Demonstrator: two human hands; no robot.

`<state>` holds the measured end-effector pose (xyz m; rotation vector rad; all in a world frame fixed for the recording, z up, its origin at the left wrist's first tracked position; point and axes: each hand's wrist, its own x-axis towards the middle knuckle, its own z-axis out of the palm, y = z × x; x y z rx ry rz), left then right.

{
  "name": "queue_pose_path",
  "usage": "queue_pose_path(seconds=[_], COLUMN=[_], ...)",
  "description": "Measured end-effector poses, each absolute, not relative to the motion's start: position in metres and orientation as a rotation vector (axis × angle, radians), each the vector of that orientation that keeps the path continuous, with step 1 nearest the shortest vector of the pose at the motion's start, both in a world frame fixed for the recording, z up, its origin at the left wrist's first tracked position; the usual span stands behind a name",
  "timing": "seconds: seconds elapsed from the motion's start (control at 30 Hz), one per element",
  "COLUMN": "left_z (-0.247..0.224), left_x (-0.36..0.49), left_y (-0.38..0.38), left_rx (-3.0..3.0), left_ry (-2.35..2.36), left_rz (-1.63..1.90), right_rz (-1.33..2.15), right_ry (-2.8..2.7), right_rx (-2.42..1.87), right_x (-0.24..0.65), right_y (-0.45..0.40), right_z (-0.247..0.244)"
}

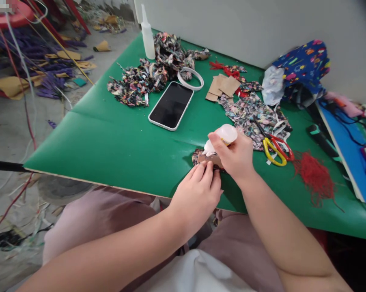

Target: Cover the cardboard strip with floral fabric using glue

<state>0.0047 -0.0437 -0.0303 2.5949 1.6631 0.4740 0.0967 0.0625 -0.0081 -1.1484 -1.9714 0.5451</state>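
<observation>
Near the front edge of the green table (119,146) lies a small brown card (217,161) on a piece of dark flowered fabric (196,157). The fingers of my left hand (199,188) lie flat over the card's near edge, pressing on it. My right hand (236,156) is wrapped round a white squeeze bottle (227,134), tilted with its tip low over the card's left end. Whether the tip touches the card I cannot tell.
A phone (171,105), a tape roll (190,79), an upright bottle (148,39) and crumpled fabric (140,81) stand beyond. On the right are brown cards (222,86), flowered fabric (246,115), scissors (276,151), red threads (315,178) and a blue board (341,142).
</observation>
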Motion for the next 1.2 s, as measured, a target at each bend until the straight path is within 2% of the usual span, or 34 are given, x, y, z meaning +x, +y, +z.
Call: queue_pose_path(seconds=[0.67, 1.2], left_z=[-0.030, -0.023], left_x=[0.005, 0.010], left_y=[-0.041, -0.036], left_rx=[2.649, 2.643], left_ry=[1.665, 1.713], left_rz=[0.470, 0.415], right_rz=[0.577, 0.524], right_ry=[-2.005, -1.902], right_rx=[-1.131, -1.222], right_x=[0.102, 0.150], right_y=[0.063, 0.060], right_z=[-0.005, -0.009])
